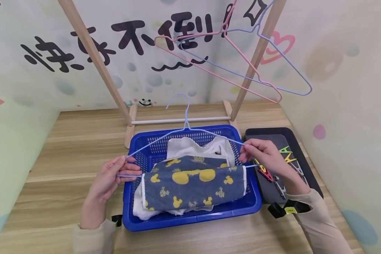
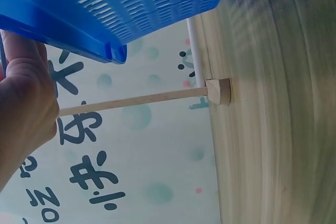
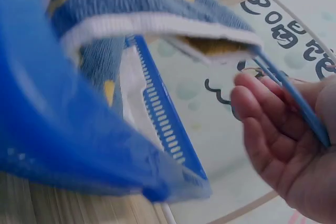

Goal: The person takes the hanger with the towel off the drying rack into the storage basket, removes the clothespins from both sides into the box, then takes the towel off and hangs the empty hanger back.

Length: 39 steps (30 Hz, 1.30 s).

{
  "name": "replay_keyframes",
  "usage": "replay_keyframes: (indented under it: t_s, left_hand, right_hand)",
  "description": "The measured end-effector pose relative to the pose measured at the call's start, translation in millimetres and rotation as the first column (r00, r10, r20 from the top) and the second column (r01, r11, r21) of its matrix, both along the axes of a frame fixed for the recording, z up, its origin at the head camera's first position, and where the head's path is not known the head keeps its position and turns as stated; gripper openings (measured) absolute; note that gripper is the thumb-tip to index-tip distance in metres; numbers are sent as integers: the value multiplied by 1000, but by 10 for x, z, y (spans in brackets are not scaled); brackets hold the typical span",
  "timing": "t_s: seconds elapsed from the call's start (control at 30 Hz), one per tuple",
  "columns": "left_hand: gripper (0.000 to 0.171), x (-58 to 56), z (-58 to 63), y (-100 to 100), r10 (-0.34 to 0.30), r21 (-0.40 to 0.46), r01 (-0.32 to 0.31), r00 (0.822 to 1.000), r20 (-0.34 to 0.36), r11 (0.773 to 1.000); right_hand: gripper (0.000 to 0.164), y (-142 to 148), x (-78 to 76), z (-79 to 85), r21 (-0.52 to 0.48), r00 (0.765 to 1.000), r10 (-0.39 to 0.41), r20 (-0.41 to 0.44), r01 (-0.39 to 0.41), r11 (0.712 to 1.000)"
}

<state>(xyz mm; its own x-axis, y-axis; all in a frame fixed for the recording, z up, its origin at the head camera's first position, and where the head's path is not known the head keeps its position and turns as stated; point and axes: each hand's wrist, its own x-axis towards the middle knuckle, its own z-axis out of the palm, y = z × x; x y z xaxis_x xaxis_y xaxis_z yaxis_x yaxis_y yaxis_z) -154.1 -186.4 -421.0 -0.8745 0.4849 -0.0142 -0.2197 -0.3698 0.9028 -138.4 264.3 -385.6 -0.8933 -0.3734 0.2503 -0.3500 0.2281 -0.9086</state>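
A light blue wire hanger [image 1: 186, 124] is held over the basket by both hands, its hook upward. Over its lower bar hangs a dark blue towel [image 1: 195, 188] with yellow mouse-head patterns and white edges. My left hand [image 1: 109, 176] grips the hanger's left end; my right hand [image 1: 262, 155] pinches its right end between thumb and fingers. In the right wrist view the towel [image 3: 173, 3] drapes from the bar beside the curled right hand [image 3: 294, 140]. Below lies the blue plastic basket [image 1: 193, 224] with white cloths [image 1: 184, 146] inside.
A black tray [image 1: 270, 131] with colourful clothes pegs [image 1: 285, 150] stands right of the basket. Behind is a wooden rack [image 1: 96, 60] with a white lower bar [image 1: 181, 120]. A pink hanger [image 1: 203, 72] and another blue hanger [image 1: 293, 65] hang at upper right.
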Motion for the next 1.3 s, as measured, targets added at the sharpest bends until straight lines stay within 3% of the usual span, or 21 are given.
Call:
replay_keyframes:
  t_s: [0.13, 0.27, 0.4, 0.5, 0.63, 0.7, 0.73, 0.8, 0.87, 0.97, 1.03, 1.17, 1.3]
  left_hand:
    - [35, -4, 16, 42, -12, 83, 12, 1000, -2, 997]
    - [33, 3, 11, 60, 6, 104, -5, 1000, -10, 995]
    - [26, 9, -84, 51, 37, -9, -38, 995, -95, 999]
    - [20, -10, -240, 47, 46, -83, -64, 979, -198, 994]
    - [19, 61, -163, 161, 86, -241, -162, 951, -297, 957]
    - [19, 124, -33, 248, 112, -338, -232, 934, -340, 912]
    - [20, 164, 60, 298, 120, -402, -264, 930, -348, 877]
    - [16, 191, 126, 357, 133, -447, -299, 921, -367, 843]
    - [14, 199, 169, 401, 154, -471, -313, 926, -345, 825]
    - [16, 191, 189, 440, 189, -466, -298, 945, -266, 833]
    - [15, 186, 186, 450, 214, -450, -300, 949, -233, 841]
    - [7, 177, 165, 464, 277, -382, -355, 929, -245, 853]
    - [7, 170, 176, 484, 311, -348, -395, 910, -273, 850]
  right_hand:
    - [23, -21, 12, 22, -106, 998, -47, -33, 43, 993]
    - [23, -31, 13, 40, -164, 998, -31, -55, 21, 986]
    - [24, -25, 10, 34, -260, 998, -42, -40, 30, 965]
    - [24, -21, 4, 32, -332, 999, -49, -15, 41, 943]
    - [24, -23, 0, 42, -336, 999, -40, -13, 33, 941]
    - [24, -31, 2, 50, -315, 999, -43, -15, 36, 948]
    - [24, -36, 4, 52, -305, 999, -45, -17, 37, 952]
    - [23, -49, 6, 56, -298, 999, -47, -19, 39, 954]
    - [23, -59, 13, 62, -295, 998, -50, -24, 40, 955]
    - [23, -67, 25, 70, -298, 998, -48, -32, 36, 954]
    - [23, -70, 35, 79, -291, 998, -55, -36, 42, 956]
    - [23, -78, 47, 100, -296, 997, -61, -38, 47, 954]
    - [23, -92, 58, 116, -303, 997, -63, -41, 47, 952]
